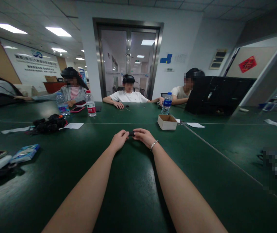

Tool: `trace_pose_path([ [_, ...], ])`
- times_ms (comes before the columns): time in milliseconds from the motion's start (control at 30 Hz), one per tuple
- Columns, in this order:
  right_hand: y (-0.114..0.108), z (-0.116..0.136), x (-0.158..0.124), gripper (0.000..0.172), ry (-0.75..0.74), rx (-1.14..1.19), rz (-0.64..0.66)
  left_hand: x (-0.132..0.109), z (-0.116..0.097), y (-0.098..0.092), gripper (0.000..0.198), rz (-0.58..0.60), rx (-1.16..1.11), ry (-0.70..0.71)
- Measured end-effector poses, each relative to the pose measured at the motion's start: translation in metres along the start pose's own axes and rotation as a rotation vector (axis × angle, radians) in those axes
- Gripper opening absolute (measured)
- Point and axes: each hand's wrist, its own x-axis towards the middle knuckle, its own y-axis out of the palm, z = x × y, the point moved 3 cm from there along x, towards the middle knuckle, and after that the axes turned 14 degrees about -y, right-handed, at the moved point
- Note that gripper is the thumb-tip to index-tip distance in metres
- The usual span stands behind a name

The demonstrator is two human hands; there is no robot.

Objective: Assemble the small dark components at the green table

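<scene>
Both my arms reach forward over a dark green table [138,181]. Between my fingertips is a small black object [131,133], too small to make out its kind, with a light bit at its left end. My left hand [119,140] pinches that left end. On the other side, my right hand [145,137], with a silver bracelet [154,145] at the wrist, has its fingers closed on the right end. Just beyond my right hand sits an open cardboard box [167,125].
A bottle [167,104] stands behind the box, another with a red label [91,105] farther left. Black tangled gear [49,124] and a blue-white packet [26,153] lie left. A large black monitor [217,95] stands right. Several people in headsets sit across the table.
</scene>
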Motion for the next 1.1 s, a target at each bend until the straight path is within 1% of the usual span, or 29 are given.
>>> trace_pose_path([
  [133, 0.0014, 0.0025, -0.0017, 0.020, 0.000, -0.008, 0.013, -0.0003, 0.0000, -0.0016, 0.051, -0.011, 0.051, -0.025],
  [200, 0.0016, 0.0034, -0.0020, 0.020, -0.001, -0.007, 0.013, -0.0008, 0.0001, -0.0018, 0.053, -0.001, 0.035, -0.037],
  [333, 0.0011, 0.0028, -0.0013, 0.018, 0.003, 0.000, 0.001, -0.0010, 0.0004, -0.0006, 0.041, 0.021, -0.061, -0.033],
  [433, 0.0011, 0.0018, -0.0008, 0.018, 0.006, 0.003, 0.003, -0.0016, -0.0008, 0.0001, 0.032, 0.030, -0.065, -0.018],
  [500, 0.0013, 0.0019, -0.0009, 0.018, 0.004, 0.004, 0.007, -0.0020, -0.0015, -0.0002, 0.031, 0.026, -0.053, -0.017],
  [700, 0.0021, 0.0050, -0.0027, 0.019, 0.010, -0.009, 0.006, 0.0000, 0.0011, 0.0001, 0.038, 0.017, -0.021, -0.041],
  [900, 0.0023, 0.0039, -0.0016, 0.019, 0.013, -0.008, 0.004, 0.0023, 0.0025, 0.0007, 0.045, 0.001, 0.012, -0.019],
  [1100, 0.0015, 0.0029, -0.0016, 0.019, 0.009, -0.007, 0.011, 0.0027, 0.0010, -0.0001, 0.057, -0.026, 0.056, -0.047],
])
